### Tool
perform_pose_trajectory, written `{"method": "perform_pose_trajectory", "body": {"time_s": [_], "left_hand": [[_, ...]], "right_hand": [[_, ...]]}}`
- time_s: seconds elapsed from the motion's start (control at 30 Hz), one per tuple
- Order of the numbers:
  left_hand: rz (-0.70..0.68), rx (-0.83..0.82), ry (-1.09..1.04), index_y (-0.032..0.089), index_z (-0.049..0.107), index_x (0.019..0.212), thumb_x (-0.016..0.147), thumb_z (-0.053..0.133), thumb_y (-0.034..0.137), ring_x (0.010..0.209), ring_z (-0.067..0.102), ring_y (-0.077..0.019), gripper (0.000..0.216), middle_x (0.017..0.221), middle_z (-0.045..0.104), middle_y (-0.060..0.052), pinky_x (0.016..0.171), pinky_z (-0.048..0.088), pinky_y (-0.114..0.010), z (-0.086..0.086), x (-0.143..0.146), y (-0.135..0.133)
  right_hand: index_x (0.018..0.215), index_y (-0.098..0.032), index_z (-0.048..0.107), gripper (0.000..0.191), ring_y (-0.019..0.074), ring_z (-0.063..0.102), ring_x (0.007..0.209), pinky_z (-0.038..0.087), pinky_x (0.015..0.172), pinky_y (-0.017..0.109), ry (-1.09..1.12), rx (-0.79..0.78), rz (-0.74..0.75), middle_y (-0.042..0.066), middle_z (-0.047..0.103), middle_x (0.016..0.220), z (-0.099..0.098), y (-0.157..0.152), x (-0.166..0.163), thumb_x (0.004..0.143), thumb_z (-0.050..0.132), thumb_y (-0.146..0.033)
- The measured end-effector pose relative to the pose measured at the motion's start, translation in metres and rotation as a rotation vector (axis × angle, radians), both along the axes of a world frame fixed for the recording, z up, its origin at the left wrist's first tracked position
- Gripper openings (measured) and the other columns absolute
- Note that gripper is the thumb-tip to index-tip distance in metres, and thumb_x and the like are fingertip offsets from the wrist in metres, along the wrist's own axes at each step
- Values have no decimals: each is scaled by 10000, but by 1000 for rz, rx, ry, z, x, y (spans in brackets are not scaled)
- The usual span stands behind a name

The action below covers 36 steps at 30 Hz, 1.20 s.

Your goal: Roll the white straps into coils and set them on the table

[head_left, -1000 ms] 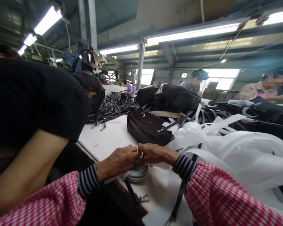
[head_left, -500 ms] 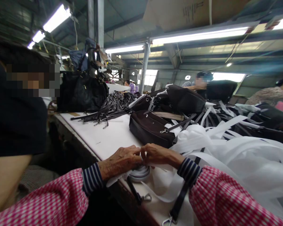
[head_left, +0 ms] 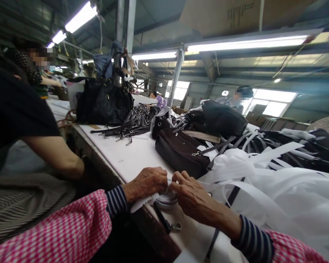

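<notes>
My left hand (head_left: 148, 183) and my right hand (head_left: 190, 195) meet at the near edge of a white table (head_left: 131, 155). Both are closed, fingers pinching white wrapping strip (head_left: 142, 202) wound round a coiled strap (head_left: 166, 199) that lies between them. A dark strap end with a metal clasp (head_left: 175, 227) hangs just below the coil. A dark brown bag (head_left: 181, 151) sits right behind my hands. A heap of white wrapping sheet and strips (head_left: 276, 186) spreads to the right.
A person in a black top leans in at the left, forearm (head_left: 55, 153) near the table edge. A black handbag (head_left: 104, 102) and a pile of dark straps (head_left: 134, 120) lie further back. More bags (head_left: 219, 117) and other people are beyond.
My right hand has drawn back toward me and lowered, with its sleeve further right. The person on the left has straightened up and moved away, uncovering the black handbag.
</notes>
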<state>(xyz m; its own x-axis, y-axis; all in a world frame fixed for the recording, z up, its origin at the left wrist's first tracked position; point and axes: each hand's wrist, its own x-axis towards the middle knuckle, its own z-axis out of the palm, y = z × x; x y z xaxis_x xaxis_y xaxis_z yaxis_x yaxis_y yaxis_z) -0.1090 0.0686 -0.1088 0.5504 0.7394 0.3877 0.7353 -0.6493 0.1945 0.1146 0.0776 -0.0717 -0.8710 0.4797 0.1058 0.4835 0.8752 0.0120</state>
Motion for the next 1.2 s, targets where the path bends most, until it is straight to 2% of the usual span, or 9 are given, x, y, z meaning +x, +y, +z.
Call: {"method": "perform_pose_trajectory", "body": {"time_s": [0.17,0.27,0.5,0.6,0.73,0.87,0.97,1.13,1.2], "left_hand": [[-16,-19,-35,231,756,931,987,614,208,901,645,-153,155,923,696,10,806,465,-237,1,-3,-1],[-8,-14,-50,218,748,930,999,610,239,916,638,-161,156,925,693,1,820,468,-248,0,-3,-2],[59,6,-59,198,725,919,993,634,252,964,634,-175,129,966,703,-1,883,464,-275,-2,0,-9],[90,18,-28,196,705,913,991,634,237,969,626,-182,114,969,697,-2,875,466,-284,-1,2,-11],[86,36,51,222,684,898,969,662,243,949,603,-188,77,963,661,1,751,460,-272,1,3,-11],[36,102,170,235,661,899,945,691,260,874,557,-207,60,939,616,-20,591,374,-286,7,8,-11],[-34,195,259,235,662,974,965,654,240,922,542,-220,14,994,616,-44,583,357,-302,13,14,-13],[-31,46,243,283,694,1054,914,704,213,905,578,-188,157,1006,609,-4,586,348,-307,13,16,-9],[-27,67,262,290,688,1052,942,687,242,899,578,-194,120,1011,606,-1,570,321,-320,13,16,-7]], "right_hand": [[969,-186,662,212,237,472,1039,398,918,390,53,-30,34,72,601,1146,-4,0,-6,880,536,-40],[966,-200,654,168,252,453,1108,364,951,421,70,19,76,52,622,1205,-13,-7,-2,938,542,-77],[957,-196,621,228,251,482,1063,386,933,408,264,-28,24,57,659,1063,-33,-12,6,932,497,-7],[978,-223,631,205,266,494,1091,405,947,417,324,-57,37,54,671,1055,-41,-11,9,965,500,-65],[980,-233,633,201,266,506,1065,437,935,420,410,-115,71,65,647,1046,-45,-13,12,971,482,-102],[1001,-234,642,286,256,518,1070,466,907,401,487,-193,94,81,613,1133,-44,-17,12,930,434,-50],[1031,-236,662,320,260,518,1121,475,936,392,494,-208,76,85,584,1199,-47,-17,13,861,494,-22],[1064,-221,669,370,263,523,1151,489,935,377,554,-194,108,102,522,1243,-55,-10,16,813,506,-3],[1092,-222,670,409,263,522,1156,487,938,379,550,-201,123,104,515,1240,-57,-10,17,811,483,8]]}}
